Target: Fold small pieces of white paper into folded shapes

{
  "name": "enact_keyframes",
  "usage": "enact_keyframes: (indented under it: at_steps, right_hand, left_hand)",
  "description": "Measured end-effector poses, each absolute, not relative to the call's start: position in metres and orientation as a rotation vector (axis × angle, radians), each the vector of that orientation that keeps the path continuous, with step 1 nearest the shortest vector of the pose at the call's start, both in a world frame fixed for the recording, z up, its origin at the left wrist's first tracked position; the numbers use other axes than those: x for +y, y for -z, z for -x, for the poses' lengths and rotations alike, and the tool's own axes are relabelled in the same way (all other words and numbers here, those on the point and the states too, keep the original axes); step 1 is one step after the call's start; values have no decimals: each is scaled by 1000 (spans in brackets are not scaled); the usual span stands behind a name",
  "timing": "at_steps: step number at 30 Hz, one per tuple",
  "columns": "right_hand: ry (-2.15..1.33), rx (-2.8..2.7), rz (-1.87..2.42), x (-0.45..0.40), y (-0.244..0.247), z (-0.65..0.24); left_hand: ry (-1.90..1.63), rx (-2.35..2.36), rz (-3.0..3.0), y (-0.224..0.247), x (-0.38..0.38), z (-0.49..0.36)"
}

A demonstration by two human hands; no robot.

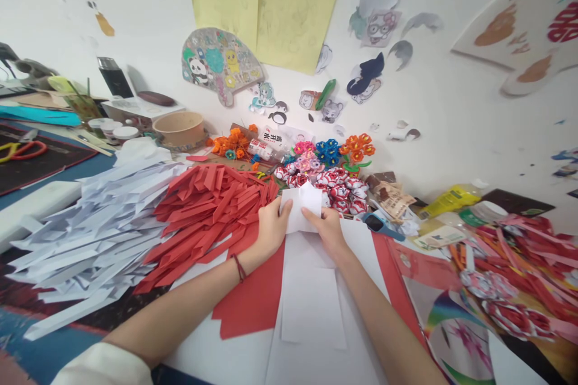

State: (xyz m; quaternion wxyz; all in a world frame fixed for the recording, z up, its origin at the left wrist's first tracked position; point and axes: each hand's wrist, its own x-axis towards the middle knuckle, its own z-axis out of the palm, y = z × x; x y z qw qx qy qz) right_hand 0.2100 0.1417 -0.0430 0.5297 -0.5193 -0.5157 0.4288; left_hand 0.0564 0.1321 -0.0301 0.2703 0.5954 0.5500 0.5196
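Note:
Between my two hands a small white paper square (298, 210) is held up over the work surface. My left hand (272, 225) pinches its left edge, thumb in front. My right hand (327, 228) grips its right side, thumb on the front face. Below the hands, flat white paper pieces (311, 307) lie on larger white sheets. Red paper (253, 301) lies under my left forearm. A heap of folded red paper strips (203, 210) is left of my left hand, with a heap of folded white strips (99, 228) farther left.
Red-and-white paper flowers (338, 189) and small coloured flowers (327, 153) stand behind my hands. A round tan container (179, 129) and scissors (27, 149) are at left. Bottles (451, 198), ribbons (519, 258) and a blue object (383, 225) lie at right.

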Motion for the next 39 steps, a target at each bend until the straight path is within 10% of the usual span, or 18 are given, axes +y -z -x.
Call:
enact_keyframes:
  at_steps: [26,39]
  right_hand:
    - [-1203,-1108,1006,131,30,-210]
    - [-1277,-1277,1089,140,31,-216]
  left_hand:
    - [-1719,1153,-1709,-14,139,-26]
    - [-1249,1395,-2092,-12,139,-23]
